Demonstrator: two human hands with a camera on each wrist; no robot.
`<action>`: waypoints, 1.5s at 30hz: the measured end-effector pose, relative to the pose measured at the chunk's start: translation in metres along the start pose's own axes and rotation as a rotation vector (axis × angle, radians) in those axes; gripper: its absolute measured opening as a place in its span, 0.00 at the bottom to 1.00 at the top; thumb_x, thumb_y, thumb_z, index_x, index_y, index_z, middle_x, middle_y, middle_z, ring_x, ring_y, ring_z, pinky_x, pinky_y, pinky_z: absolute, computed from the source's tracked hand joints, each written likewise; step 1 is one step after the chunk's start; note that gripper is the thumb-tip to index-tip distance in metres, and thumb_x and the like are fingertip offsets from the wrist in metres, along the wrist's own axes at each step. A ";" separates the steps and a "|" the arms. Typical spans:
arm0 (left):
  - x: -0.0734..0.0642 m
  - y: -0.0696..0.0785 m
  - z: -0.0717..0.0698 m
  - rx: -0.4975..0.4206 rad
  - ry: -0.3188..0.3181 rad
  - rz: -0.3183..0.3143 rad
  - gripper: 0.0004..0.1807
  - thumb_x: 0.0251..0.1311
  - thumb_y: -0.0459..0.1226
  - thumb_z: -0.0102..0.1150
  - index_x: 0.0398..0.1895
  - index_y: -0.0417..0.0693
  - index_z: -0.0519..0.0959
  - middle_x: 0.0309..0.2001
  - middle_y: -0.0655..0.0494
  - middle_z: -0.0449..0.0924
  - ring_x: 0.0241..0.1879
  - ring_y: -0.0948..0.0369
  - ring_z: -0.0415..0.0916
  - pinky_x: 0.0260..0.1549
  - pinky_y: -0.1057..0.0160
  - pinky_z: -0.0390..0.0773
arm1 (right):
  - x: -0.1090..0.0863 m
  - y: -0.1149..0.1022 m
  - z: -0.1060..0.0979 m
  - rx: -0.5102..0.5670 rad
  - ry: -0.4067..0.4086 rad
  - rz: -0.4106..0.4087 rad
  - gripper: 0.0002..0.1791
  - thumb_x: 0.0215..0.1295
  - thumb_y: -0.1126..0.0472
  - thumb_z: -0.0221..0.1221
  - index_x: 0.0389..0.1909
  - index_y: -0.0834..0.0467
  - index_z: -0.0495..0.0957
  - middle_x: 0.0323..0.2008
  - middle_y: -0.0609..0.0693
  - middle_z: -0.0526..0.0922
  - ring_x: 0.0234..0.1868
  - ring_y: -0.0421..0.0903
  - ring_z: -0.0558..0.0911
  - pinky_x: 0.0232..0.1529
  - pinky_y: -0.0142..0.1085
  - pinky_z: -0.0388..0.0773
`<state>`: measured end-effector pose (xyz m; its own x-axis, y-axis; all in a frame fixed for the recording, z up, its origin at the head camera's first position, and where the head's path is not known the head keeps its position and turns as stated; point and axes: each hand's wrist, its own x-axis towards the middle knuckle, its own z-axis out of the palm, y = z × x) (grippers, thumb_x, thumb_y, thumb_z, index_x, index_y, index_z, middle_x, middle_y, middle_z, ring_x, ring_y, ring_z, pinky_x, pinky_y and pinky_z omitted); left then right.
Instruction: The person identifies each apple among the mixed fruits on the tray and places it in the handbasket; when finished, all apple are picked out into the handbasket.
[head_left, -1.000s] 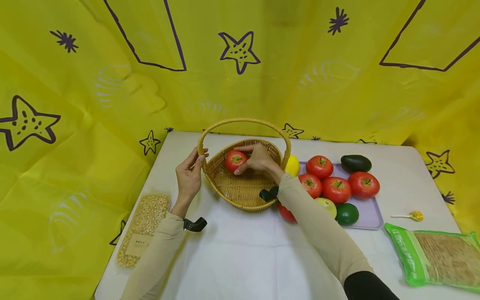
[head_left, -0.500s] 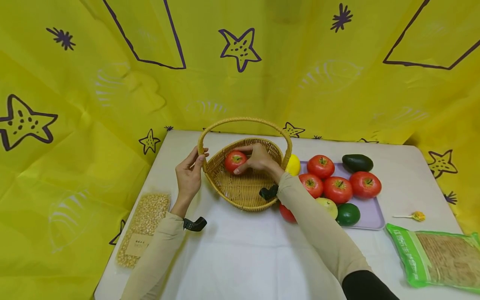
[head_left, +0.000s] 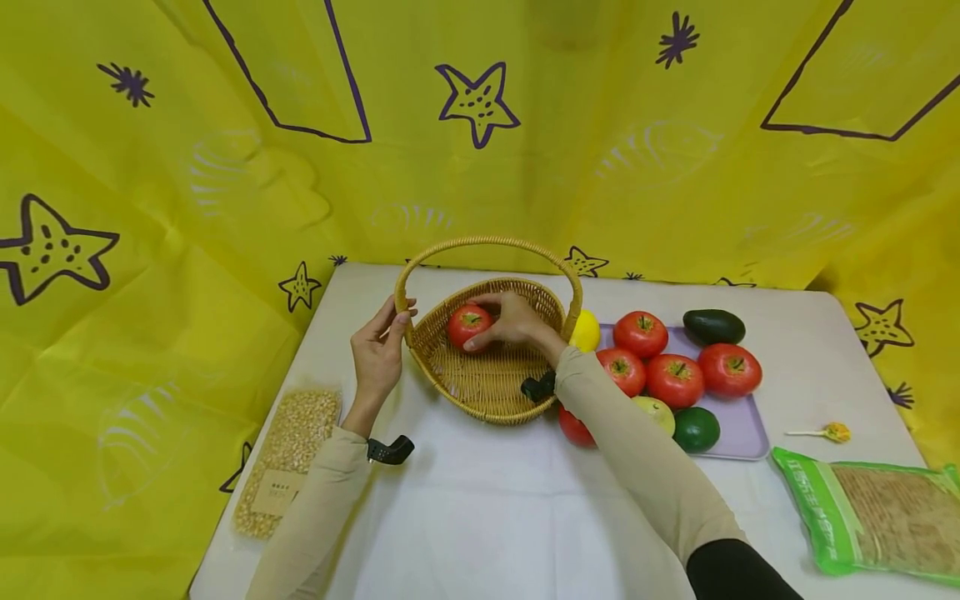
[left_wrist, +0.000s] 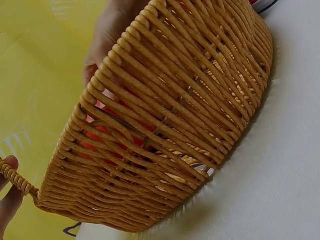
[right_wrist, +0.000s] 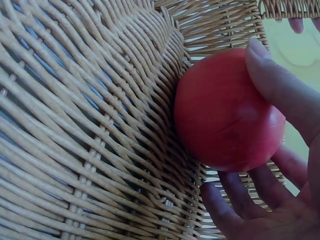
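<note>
In the head view a wicker basket (head_left: 491,396) with a tall arched handle (head_left: 487,241) stands on the white table. My left hand (head_left: 377,354) holds the handle's left foot between thumb and fingers; the left wrist view catches only those fingertips (left_wrist: 10,200). Inside the basket, near its left wall, my right hand (head_left: 516,320) grips a red apple (head_left: 467,327). The right wrist view has the thumb on the apple (right_wrist: 225,115) from above and several fingers beneath it. From the left wrist camera, the apple shows only as red through the weave.
Right of the basket, a lilac tray (head_left: 738,429) bears several red apples (head_left: 675,380), an avocado (head_left: 714,327) and other fruit. A lollipop (head_left: 832,432) and a green-edged packet (head_left: 877,517) lie farther right. A bag of corn kernels (head_left: 300,425) lies at left.
The right hand and the apple have shifted very slightly left within the basket. The left hand stays on the handle.
</note>
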<state>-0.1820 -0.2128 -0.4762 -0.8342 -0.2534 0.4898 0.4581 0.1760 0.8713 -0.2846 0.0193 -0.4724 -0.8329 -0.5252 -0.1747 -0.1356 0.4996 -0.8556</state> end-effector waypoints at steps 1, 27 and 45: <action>0.000 0.000 0.000 0.001 0.001 -0.001 0.20 0.76 0.28 0.58 0.68 0.35 0.80 0.56 0.31 0.85 0.53 0.55 0.88 0.55 0.70 0.85 | -0.001 -0.001 0.000 -0.008 -0.002 -0.003 0.48 0.46 0.57 0.86 0.72 0.55 0.78 0.69 0.58 0.79 0.68 0.58 0.78 0.69 0.51 0.79; -0.005 -0.003 -0.007 0.030 0.012 0.021 0.19 0.76 0.29 0.60 0.67 0.34 0.81 0.55 0.32 0.87 0.50 0.64 0.89 0.51 0.71 0.86 | -0.095 -0.041 -0.048 -0.033 -0.106 -0.328 0.40 0.59 0.57 0.79 0.72 0.59 0.76 0.70 0.54 0.80 0.70 0.55 0.79 0.75 0.53 0.73; -0.002 0.001 0.000 0.023 0.005 0.023 0.19 0.76 0.29 0.59 0.67 0.35 0.80 0.55 0.32 0.86 0.50 0.68 0.88 0.52 0.71 0.85 | -0.211 0.016 -0.141 0.020 0.107 -0.295 0.32 0.63 0.69 0.74 0.68 0.55 0.81 0.63 0.52 0.86 0.61 0.38 0.85 0.62 0.27 0.81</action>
<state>-0.1801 -0.2120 -0.4763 -0.8219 -0.2537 0.5101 0.4700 0.2041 0.8588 -0.1870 0.2352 -0.3804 -0.8109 -0.5695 0.1344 -0.3704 0.3218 -0.8713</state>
